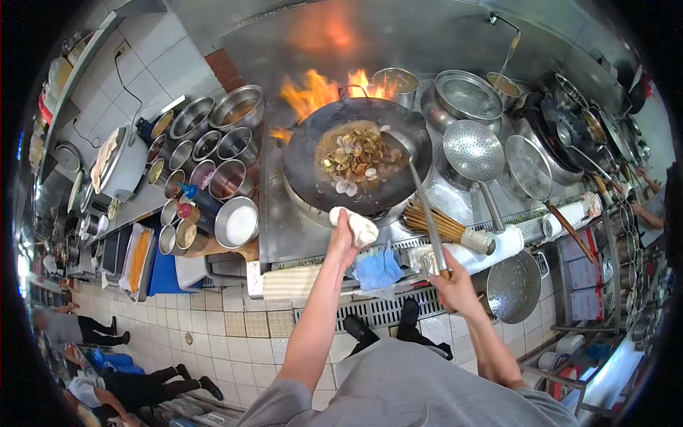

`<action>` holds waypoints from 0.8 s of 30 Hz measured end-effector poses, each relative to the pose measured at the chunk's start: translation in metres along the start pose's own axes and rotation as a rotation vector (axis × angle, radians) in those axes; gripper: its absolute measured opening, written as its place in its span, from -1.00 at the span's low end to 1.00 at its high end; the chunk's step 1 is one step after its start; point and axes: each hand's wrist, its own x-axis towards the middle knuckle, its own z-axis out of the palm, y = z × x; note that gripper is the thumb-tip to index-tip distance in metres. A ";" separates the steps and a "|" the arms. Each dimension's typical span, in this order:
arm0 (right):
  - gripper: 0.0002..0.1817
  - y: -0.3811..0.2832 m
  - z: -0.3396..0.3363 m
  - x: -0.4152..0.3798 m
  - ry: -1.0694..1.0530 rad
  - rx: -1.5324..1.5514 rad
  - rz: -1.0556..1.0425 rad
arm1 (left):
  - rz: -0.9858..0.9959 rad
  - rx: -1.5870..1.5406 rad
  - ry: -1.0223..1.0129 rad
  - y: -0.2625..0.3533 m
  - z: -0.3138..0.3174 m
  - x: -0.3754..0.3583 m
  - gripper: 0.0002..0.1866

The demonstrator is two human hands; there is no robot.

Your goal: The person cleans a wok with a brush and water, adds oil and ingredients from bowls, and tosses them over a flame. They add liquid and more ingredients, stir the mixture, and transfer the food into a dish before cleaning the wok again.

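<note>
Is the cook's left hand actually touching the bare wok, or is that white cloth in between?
Apart. In the head view the left hand grips a white cloth wrapped over the wok rim, so the cloth sits between them.

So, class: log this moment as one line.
left hand: cloth on wok rim | right hand: ladle in wok | flames behind

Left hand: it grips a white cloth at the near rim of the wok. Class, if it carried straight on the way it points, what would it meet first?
Probably the wok itself: the left hand, with its cloth, points up across the near rim toward the clams, with flames beyond. Depth is uncertain.
</note>
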 end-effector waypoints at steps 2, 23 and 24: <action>-0.24 0.006 -0.001 -0.002 -0.034 0.049 -0.013 | -0.004 -0.029 -0.041 -0.003 0.006 0.014 -0.50; -0.36 -0.049 -0.059 -0.004 -0.123 -0.902 -0.328 | 0.133 -0.273 0.134 -0.067 0.002 -0.033 -0.80; -0.36 -0.044 -0.058 -0.005 -0.092 -0.893 -0.337 | 0.147 -0.257 0.114 -0.078 -0.002 -0.053 -0.79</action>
